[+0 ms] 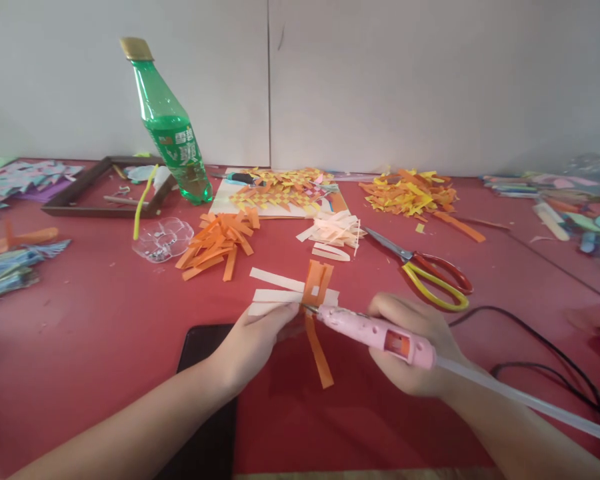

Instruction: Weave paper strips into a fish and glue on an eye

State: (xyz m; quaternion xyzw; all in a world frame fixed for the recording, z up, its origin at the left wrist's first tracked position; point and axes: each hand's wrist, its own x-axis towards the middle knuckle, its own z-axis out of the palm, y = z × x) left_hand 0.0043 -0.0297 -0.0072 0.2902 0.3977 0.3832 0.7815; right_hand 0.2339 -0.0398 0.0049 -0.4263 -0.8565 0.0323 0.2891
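My right hand (pixel 415 340) is wrapped round a pink hot glue gun (pixel 360 327) with a long clear glue stick (pixel 520 395) out of its back. The gun's metal nozzle meets a small weave of orange paper strips (pixel 314 283) and pale cream paper strips (pixel 277 295). Pinched between thumb and fingers, the weave's left side is in my left hand (pixel 253 340). One orange strip (pixel 320 353) hangs down toward me from the weave. My left fingers below the paper are partly hidden.
Scissors (pixel 415 263) lie right of piles of cream strips (pixel 335 230) and orange strips (pixel 220 243). A green bottle (pixel 173 133) stands behind a clear bead dish (pixel 164 239), beside a dark frame (pixel 55 200). A black phone-like slab (pixel 205 427) lies under my left arm; a black cable (pixel 545 333) runs right.
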